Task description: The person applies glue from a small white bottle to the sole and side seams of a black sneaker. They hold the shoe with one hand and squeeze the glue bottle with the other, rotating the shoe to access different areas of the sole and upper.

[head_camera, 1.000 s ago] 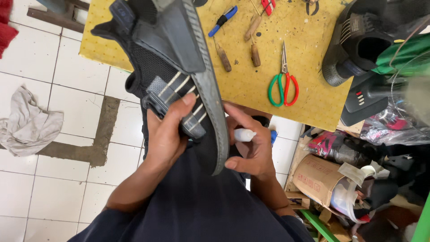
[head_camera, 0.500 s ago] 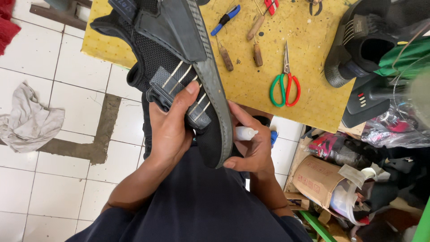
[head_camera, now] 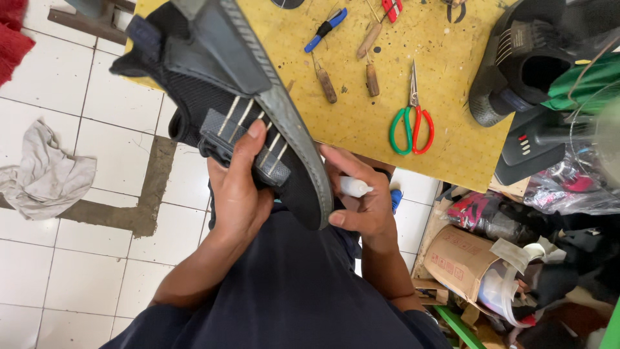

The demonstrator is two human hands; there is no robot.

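Yellow worktable, left hand gripping dark sneaker, right hand clasping white tube

The left hand grips a dark sneaker, sole turned sideways; the right hand pinches what looks like a small white tube above the yellow workboard.

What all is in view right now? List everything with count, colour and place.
sneaker: 1, dark grey-black, held sole-side up
small tube: 1, white, in right hand
scissors: 1, green and red handles, on yellow board
awls: 2, wooden handles, on board
blue-handled tool: 1, board top
second sneaker: 1, black, right
rag: 1, grey, floor left
cardboard box: 1, brown, lower right
left hand: grips sneaker
right hand: holds tube
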